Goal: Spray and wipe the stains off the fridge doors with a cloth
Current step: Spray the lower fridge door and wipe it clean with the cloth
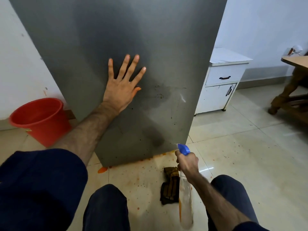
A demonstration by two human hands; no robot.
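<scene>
A person crouches before a grey fridge, knees in dark trousers at the near edge of the view. Nearest on the right, the right hand (187, 162) has its grip curled round the neck of a clear spray bottle (185, 194), forefinger at the trigger, and the blue nozzle (183, 149) is aimed at the low right corner of the fridge door (133, 30). Just left of the bottle, a brown cloth (170, 185) lies crumpled on the tiled floor (233, 164), held by neither hand.

Orange spatter (102, 170) dots the tiles around the cloth and pools along the foot of the door. Farther in, the left hand (121, 85) is pressed flat against the door's middle, fingers spread and straight, holding nothing, the thumb tip tinged orange.

The job looks to be at the spraying stage. Dark wet patches and small specks (158, 97) mark the door to the right of the flat hand and lower down, and a damp blotch sits just above the nozzle, so some liquid seems to be on already. Wiping appears not yet begun in this lower part, judging by the cloth on the floor and the specks that remain. The upper door looks plain grey, though blur hides fine marks.

At far left a red bucket (40, 120) stands beside the fridge; at far right, a white cabinet (221, 80) and the edge of a wooden worktop (296, 61).
</scene>
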